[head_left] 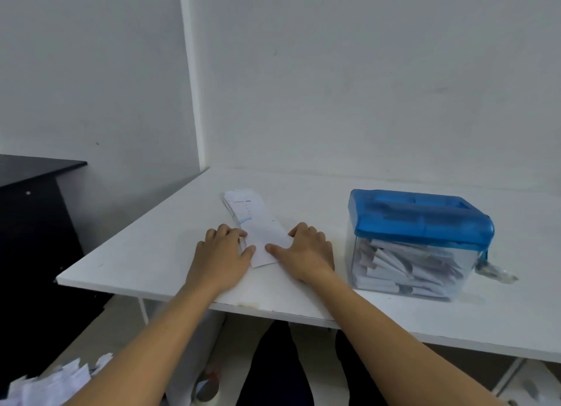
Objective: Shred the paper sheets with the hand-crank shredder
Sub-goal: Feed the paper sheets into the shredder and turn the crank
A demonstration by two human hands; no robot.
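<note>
A narrow stack of white paper sheets (pixel 256 223) lies on the white table (pixel 158 247), running away from me. My left hand (pixel 223 253) rests on the stack's left edge, thumb on the paper. My right hand (pixel 306 250) rests on its right edge, thumb also touching the paper. The fingers of both hands are bent over the edges; whether they grip cannot be told. The hand-crank shredder (pixel 420 241) stands to the right, with a blue lid and a clear bin holding several paper strips. Its crank (pixel 493 270) hangs at the right side.
A black cabinet (pixel 33 211) stands left of the table. Paper scraps (pixel 51 384) lie on the floor at lower left. A roll of tape (pixel 208 389) sits under the table. White walls close in behind the table.
</note>
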